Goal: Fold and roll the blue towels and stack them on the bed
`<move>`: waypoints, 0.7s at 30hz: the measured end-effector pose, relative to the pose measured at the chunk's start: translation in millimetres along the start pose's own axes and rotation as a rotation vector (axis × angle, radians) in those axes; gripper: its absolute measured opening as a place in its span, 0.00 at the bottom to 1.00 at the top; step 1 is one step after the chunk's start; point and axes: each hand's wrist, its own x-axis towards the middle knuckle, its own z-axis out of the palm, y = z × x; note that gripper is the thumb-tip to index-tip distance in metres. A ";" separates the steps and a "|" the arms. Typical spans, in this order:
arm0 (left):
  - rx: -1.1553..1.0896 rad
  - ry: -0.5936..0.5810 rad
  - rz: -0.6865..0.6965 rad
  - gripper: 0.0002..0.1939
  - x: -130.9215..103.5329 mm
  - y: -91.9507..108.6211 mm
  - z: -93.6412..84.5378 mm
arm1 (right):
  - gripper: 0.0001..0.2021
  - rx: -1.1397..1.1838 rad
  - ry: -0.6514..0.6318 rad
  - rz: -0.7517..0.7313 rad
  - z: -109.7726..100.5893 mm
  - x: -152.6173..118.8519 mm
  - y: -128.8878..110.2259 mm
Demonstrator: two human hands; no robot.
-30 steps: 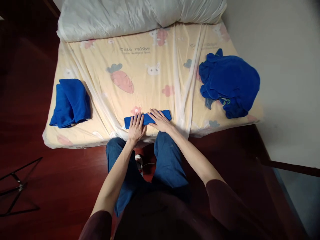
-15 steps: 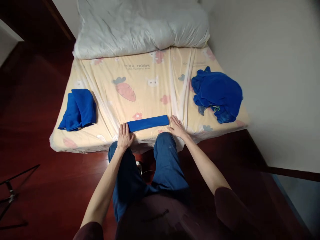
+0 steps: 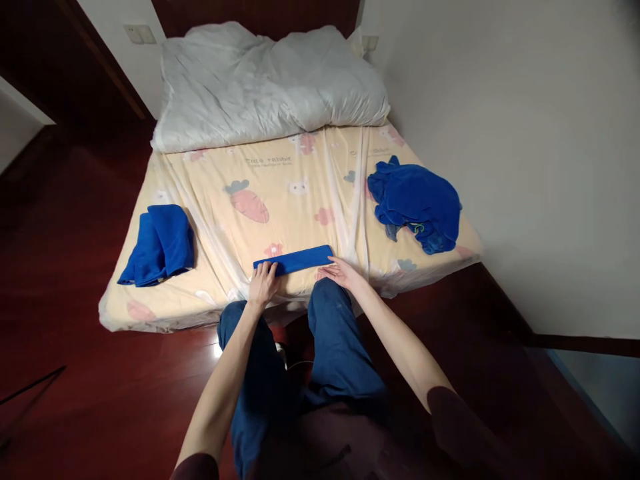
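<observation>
A blue cloth (image 3: 303, 259), folded into a long flat strip, lies near the front edge of the bed. My left hand (image 3: 263, 283) rests its fingertips on the strip's left end, the fingers slightly bent and not closed round it. At the other end, my right hand (image 3: 340, 272) is turned partly palm up, its thumb by the strip's right corner and its fingers apart along the near edge. To the left lies a loosely folded blue cloth (image 3: 160, 245). A crumpled heap of blue fabric (image 3: 417, 205) sits on the right.
The bed (image 3: 210, 220) has a yellow sheet with carrot and rabbit prints under thin, creased clear plastic. A bulky pale grey quilt (image 3: 270, 93) lies across its far end. A white wall (image 3: 510, 167) stands on the right. A thin black rod (image 3: 33, 385) shows at lower left.
My left hand has shifted from beside the strip onto its left end. My right hand has turned from palm down and moved in under the right end. The view has tilted up.
</observation>
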 end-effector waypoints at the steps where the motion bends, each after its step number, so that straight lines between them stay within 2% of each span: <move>1: 0.017 -0.013 0.002 0.26 4.8 2.1 1.6 | 0.09 -0.015 -0.001 0.005 2.5 3.7 -1.2; 4: 0.055 -0.045 -0.016 0.27 14.7 4.6 7.8 | 0.12 -0.099 0.008 -0.030 7.2 15.1 -1.8; 7: 0.062 -0.064 -0.013 0.27 15.9 3.6 14.4 | 0.13 -0.173 0.074 -0.105 11.9 27.2 2.0; 10: 0.032 -0.058 -0.004 0.27 11.6 1.9 17.8 | 0.11 -0.126 0.145 -0.198 19.7 38.7 7.9; 13: -0.031 -0.044 0.006 0.26 11.3 -2.2 16.0 | 0.10 -0.043 0.156 -0.263 30.3 46.5 13.1; 18: -0.199 -0.134 -0.022 0.17 32.6 -23.3 10.3 | 0.12 0.013 0.155 -0.364 48.3 45.4 15.9; 21: -0.353 -0.126 -0.031 0.15 49.4 -40.0 8.3 | 0.11 -0.013 0.074 -0.472 55.4 35.4 10.7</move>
